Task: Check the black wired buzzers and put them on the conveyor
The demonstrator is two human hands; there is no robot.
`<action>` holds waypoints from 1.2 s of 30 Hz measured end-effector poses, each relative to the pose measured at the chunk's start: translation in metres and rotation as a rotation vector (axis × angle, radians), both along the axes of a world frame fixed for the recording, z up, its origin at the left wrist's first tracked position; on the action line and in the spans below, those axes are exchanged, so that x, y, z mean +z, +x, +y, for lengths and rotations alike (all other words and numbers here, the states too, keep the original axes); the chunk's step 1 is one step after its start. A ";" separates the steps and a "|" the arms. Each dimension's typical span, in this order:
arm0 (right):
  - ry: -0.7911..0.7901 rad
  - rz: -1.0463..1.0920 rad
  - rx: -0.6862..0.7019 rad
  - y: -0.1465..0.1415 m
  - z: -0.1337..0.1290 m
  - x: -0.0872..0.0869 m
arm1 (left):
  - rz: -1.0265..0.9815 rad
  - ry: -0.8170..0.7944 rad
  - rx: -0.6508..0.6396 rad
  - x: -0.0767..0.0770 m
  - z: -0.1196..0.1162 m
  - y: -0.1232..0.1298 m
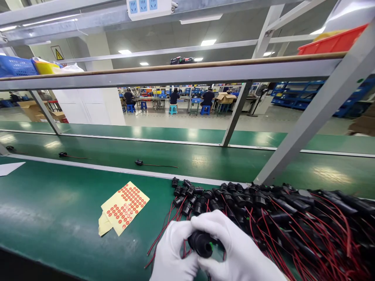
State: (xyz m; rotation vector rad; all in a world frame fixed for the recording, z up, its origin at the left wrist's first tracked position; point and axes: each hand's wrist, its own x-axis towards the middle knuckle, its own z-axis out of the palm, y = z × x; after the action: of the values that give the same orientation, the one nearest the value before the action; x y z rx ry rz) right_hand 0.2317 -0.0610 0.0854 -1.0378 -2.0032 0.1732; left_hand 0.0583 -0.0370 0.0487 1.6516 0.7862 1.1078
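Both hands wear white gloves and meet at the lower middle of the view. Between them is a black cylindrical part (201,243) with a bit of green at its open end. My left hand (175,249) has its fingers closed around the part's left side. From the right, my right hand (231,246) curls its thumb and fingers round the same part. Behind and to the right lies a large pile of black parts with red and black wires (281,210). A yellowish sheet of round red stickers (125,208) rests on the green table (58,207) to the left.
Beyond a low white rail (117,168), black wired parts (139,162) lie spaced along a green strip. A slanted grey post (310,105) rises at right, and a shelf edge (164,72) crosses above. White paper (10,168) lies far left. Several people sit in the distance.
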 end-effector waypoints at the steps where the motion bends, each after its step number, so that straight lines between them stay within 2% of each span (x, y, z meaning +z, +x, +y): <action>1: -0.001 0.014 0.004 -0.003 0.001 0.001 | 0.005 0.026 0.037 -0.003 0.000 0.001; 8: -0.071 0.121 -0.002 -0.007 0.000 -0.002 | -0.095 0.144 0.147 -0.018 -0.003 0.004; 13: -0.404 0.425 0.014 0.004 0.004 -0.020 | -0.028 0.271 0.377 -0.016 -0.018 0.008; 15: -0.517 0.531 0.029 0.008 0.006 -0.026 | 0.013 0.263 0.419 -0.012 -0.019 0.008; 16: -0.555 0.560 0.033 0.010 0.008 -0.029 | 0.007 0.205 0.398 -0.010 -0.018 0.008; 18: -0.615 0.580 0.056 0.013 0.013 -0.033 | -0.104 -0.056 0.245 -0.009 -0.011 0.005; 22: -0.638 0.589 0.105 0.008 0.026 -0.038 | -0.644 -0.785 -0.317 -0.015 0.004 0.005; 24: -0.694 0.576 0.135 -0.003 0.028 -0.039 | -0.835 -1.011 -0.504 -0.021 0.007 0.010; 26: -0.856 0.560 0.202 -0.013 0.027 -0.032 | -0.896 -1.065 -0.562 -0.027 0.007 0.017; 28: -0.966 0.494 0.239 -0.017 0.026 -0.016 | -0.837 -0.953 -0.463 -0.035 0.009 0.020; 29: -0.921 0.415 0.207 -0.014 0.029 -0.004 | -0.783 -0.880 -0.381 -0.038 0.011 0.019; 30: -0.796 0.287 0.112 -0.008 0.034 0.010 | -0.732 -0.819 -0.304 -0.042 0.014 0.015; 32: -0.339 -0.054 -0.247 0.011 0.059 0.043 | -0.645 -0.738 -0.165 -0.048 0.024 0.003; 33: -0.113 -0.229 -0.501 0.024 0.077 0.060 | -0.625 -0.718 -0.112 -0.051 0.030 -0.006; 34: -0.026 -0.275 -0.633 0.037 0.098 0.075 | -0.612 -0.704 -0.058 -0.054 0.035 -0.015; 36: 0.018 -0.369 -0.722 0.059 0.148 0.098 | -0.578 -0.673 0.069 -0.063 0.043 -0.031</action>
State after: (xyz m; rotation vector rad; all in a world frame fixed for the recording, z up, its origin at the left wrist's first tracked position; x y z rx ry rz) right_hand 0.2905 0.0870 0.1833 -1.8049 -1.7934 -0.4496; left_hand 0.0272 0.0060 -0.0140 0.6980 0.7202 1.1244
